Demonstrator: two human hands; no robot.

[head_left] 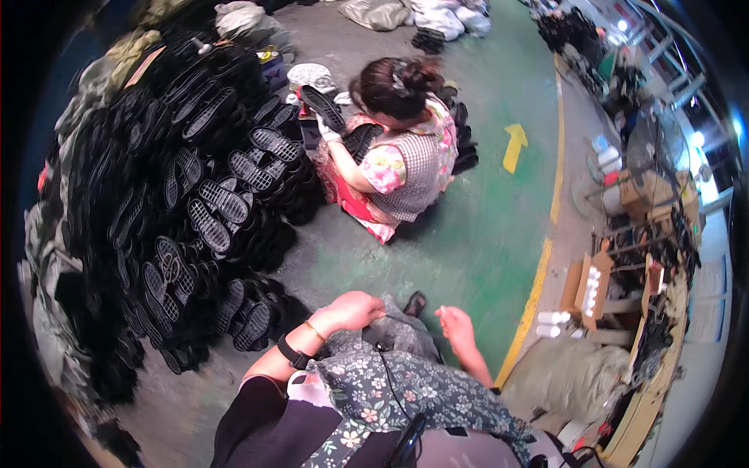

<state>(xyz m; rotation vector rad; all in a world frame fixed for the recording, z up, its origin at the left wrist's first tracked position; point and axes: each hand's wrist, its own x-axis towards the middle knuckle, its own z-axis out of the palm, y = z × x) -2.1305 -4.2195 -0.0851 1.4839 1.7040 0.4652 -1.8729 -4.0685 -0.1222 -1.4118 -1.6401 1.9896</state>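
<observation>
My left hand (355, 311), with a bracelet and a dark wristband behind it, is closed over my lap with its fingers curled in. A thin dark strand seems to run from near its fingertips, but what it holds cannot be made out. To the right, my right hand (459, 328) is raised with thumb and forefinger pinched together; anything between them is too small to name. Beneath both hands lie my grey trousers and a dark floral apron (406, 382). A black cable (388, 374) hangs down the apron's front.
A large heap of black shoe soles (226, 203) fills the left side. Ahead, a seated co-worker (398, 156) holds a black sole (321, 108) in a gloved hand. On the right are a yellow floor line (537, 288), a bulging sack (573, 374) and an open cardboard box (594, 285).
</observation>
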